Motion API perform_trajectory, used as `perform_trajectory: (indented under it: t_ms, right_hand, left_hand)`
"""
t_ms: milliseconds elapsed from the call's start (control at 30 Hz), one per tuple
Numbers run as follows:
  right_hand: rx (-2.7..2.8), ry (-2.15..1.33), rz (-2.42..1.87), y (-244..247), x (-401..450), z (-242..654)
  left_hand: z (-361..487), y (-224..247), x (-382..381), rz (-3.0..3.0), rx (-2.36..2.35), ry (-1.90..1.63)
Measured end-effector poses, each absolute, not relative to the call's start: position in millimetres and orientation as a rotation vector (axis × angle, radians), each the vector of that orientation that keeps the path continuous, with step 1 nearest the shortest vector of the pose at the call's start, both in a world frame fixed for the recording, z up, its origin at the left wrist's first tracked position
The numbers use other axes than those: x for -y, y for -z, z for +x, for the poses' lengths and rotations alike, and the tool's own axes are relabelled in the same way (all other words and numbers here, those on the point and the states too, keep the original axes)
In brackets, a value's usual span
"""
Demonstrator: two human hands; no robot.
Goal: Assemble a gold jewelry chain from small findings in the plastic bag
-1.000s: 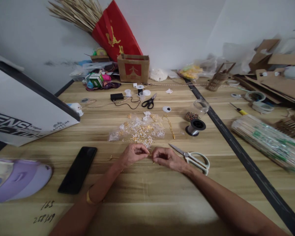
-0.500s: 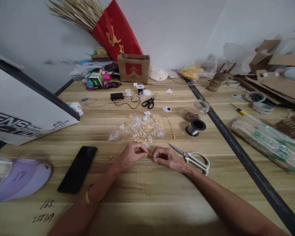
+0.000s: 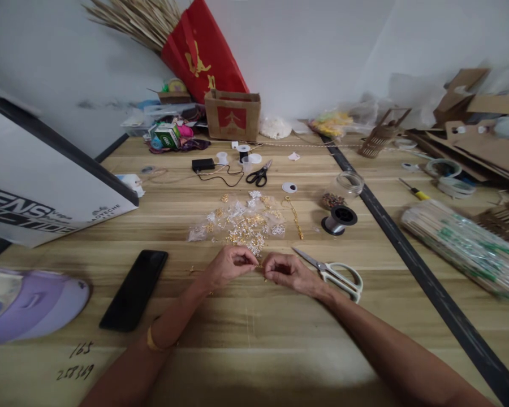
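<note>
Pinching a gold piece point(image 3: 259, 266), left hand point(image 3: 229, 267) and right hand point(image 3: 289, 273) border open tabletop point(image 3: 275, 333) between forearms point(image 3: 377, 334).

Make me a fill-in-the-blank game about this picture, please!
The phone is coloured ____.
From where the person sits, the pale-handled scissors lie to the ____ of the phone.
The small piece between the left hand and the right hand is coloured ____.
The big leaning bag is mostly coloured ____.
Missing words: black; right; gold; red.

gold strand point(image 3: 259, 266), red bag point(image 3: 214, 62), black phone point(image 3: 133, 291)
</note>
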State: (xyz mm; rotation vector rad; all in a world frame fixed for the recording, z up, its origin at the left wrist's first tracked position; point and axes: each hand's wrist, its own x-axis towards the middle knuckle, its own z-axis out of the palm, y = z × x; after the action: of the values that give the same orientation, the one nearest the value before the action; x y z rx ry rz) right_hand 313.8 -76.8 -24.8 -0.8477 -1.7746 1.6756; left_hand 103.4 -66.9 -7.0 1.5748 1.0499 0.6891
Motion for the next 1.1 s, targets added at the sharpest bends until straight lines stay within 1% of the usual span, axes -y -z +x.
perform_trajectory:
  t_ms: [1100]
  right_hand:
    - [1.779, -1.667, -0.862, 24.8, 76.7, 314.0]
  left_hand:
    - [99.4, 6.9, 64.8, 1.572, -1.049, -0.692]
